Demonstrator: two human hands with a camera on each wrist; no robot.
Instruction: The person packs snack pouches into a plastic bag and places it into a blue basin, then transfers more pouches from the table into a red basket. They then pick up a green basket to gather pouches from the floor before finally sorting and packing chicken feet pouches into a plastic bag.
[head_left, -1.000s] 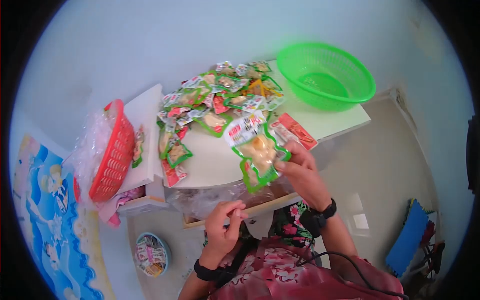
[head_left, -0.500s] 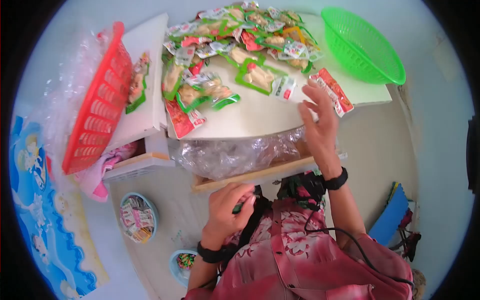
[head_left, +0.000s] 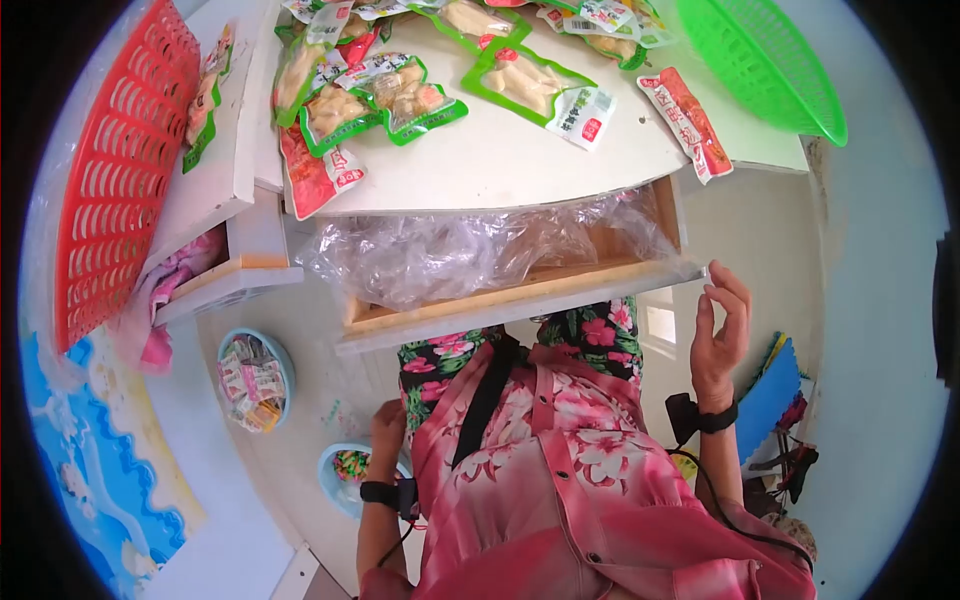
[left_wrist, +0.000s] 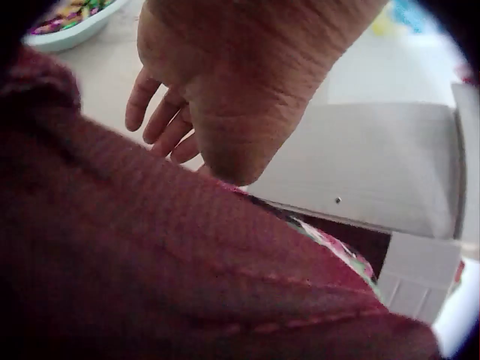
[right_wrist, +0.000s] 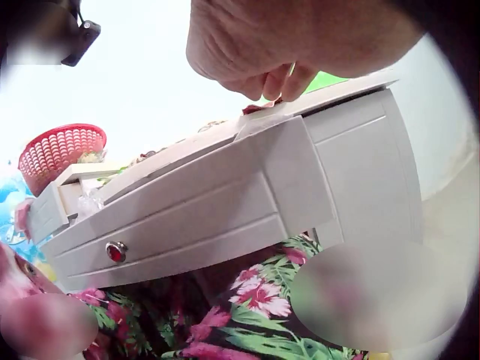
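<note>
My right hand [head_left: 722, 325] is beside the right end of the pulled-out drawer [head_left: 520, 305], fingertips close to its front panel. Its fingers are loosely bent and hold nothing. My left hand [head_left: 388, 430] hangs low by the left hip, over a small blue tub [head_left: 340, 495]. In the left wrist view its fingers [left_wrist: 161, 120] hang relaxed with nothing in them. Crumpled clear plastic bags [head_left: 420, 260] fill much of the drawer. On the white table above lies a green-edged food packet [head_left: 525, 82] with a white label end, and a red packet [head_left: 688, 125] is to its right.
Several more green-edged packets [head_left: 335, 110] are on the table's left and far side. A red basket [head_left: 125, 190] stands at left, a green basket [head_left: 770, 70] at back right. On the floor at left is a blue bin [head_left: 285, 375] of wrappers.
The right hand has let go of the green-edged packet, which lies on the table, and moved down to the drawer's right end. The left hand has dropped to the hip. The head view tilts lower.
</note>
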